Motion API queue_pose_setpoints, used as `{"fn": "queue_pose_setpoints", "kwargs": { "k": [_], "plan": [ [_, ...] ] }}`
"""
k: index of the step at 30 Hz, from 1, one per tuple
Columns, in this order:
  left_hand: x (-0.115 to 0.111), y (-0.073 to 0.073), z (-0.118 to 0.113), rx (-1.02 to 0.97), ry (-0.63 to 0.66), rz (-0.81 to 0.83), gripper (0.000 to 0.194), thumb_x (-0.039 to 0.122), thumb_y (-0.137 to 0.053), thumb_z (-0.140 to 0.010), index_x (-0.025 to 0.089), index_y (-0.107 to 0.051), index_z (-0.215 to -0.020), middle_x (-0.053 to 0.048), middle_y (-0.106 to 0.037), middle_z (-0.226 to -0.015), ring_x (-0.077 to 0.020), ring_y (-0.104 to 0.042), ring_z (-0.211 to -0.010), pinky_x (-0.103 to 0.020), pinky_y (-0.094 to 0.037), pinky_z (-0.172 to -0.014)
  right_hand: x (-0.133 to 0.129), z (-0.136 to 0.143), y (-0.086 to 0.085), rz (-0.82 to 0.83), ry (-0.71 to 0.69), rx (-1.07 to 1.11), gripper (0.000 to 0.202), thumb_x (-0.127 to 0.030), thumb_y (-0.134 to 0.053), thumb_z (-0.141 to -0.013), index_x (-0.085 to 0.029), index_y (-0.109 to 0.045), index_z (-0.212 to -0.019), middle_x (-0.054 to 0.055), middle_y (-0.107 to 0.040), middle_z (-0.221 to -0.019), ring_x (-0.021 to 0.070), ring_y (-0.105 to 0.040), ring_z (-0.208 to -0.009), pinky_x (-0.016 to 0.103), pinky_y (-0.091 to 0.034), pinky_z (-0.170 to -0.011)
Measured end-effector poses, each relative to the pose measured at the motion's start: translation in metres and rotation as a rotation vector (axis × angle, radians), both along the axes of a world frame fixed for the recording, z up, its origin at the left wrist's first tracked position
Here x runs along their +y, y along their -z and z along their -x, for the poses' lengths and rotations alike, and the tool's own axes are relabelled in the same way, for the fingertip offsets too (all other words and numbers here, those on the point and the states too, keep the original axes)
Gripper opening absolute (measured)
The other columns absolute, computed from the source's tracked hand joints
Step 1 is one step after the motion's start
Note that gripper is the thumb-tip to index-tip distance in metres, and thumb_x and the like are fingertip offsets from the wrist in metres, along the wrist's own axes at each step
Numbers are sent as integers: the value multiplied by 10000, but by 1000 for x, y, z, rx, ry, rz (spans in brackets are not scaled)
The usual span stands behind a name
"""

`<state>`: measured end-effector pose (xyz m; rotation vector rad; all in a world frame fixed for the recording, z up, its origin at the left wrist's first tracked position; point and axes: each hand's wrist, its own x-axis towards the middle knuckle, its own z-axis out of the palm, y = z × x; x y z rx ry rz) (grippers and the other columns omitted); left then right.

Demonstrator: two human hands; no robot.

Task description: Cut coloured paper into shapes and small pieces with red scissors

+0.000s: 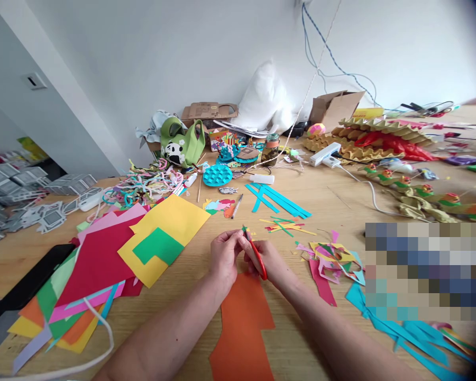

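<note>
My right hand [267, 258] is closed around red-handled scissors [257, 259], their dark blades pointing up and away from me. Close against it, my left hand [224, 256] has its fingertips pinched together by the blades. Whatever the left fingers hold is too small and covered to make out; a speck of green shows near the scissor tips. Beneath both hands, a cut sheet of orange paper [244, 323] lies on the wooden table [325, 338]. Tiny yellow scraps [253, 233] lie just beyond the fingers.
Stacked coloured paper [99, 259] lies left, with a black phone-like slab [35, 278] beside it. Blue strips [281, 198], thin coloured strips [287, 226], a pen [237, 206] and paper scraps [333, 256] lie ahead and right. A green panda bag [182, 143] stands behind. A white power strip [325, 153] sits back right.
</note>
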<state>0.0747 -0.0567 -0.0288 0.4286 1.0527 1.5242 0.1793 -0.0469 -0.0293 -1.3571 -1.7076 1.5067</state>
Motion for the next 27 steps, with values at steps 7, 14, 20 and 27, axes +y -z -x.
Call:
{"fn": "queue_pose_setpoints", "kwargs": {
  "k": [7, 14, 20, 27],
  "plan": [
    [-2, -1, 0, -1, 25, 0, 140, 219, -737, -569, 134, -664, -653, -46, -695, -676, -143, -630, -659, -272, -480, -689, -2, 0, -2, 11, 7, 21, 599, -723, -399, -799, -188, -453, -535, -6, -481, -389, 97, -429, -328, 208, -314, -362],
    [-1, 1, 0, -7, 20, -1, 145, 220, -740, -568, 137, -661, -657, -54, -701, -698, -151, -641, -686, -278, -483, -707, -1, 0, 0, 12, 4, 24, 594, -713, -409, -804, -183, -469, -543, 2, -501, -395, 105, -448, -340, 213, -333, -373],
    [-1, 0, 0, -11, 24, -2, 142, 214, -742, -566, 134, -663, -652, -52, -698, -684, -149, -635, -673, -278, -482, -697, -1, 0, -1, 9, 10, 16, 606, -717, -399, -806, -182, -463, -528, 4, -500, -390, 97, -439, -331, 211, -334, -374],
    [-1, 0, 0, -12, 22, 0, 145, 213, -744, -560, 128, -662, -644, -54, -695, -673, -140, -626, -654, -266, -478, -676, -1, 0, 1, 21, 12, 47, 594, -713, -411, -806, -185, -457, -539, -10, -482, -381, 91, -422, -317, 203, -304, -347]
  ]
}}
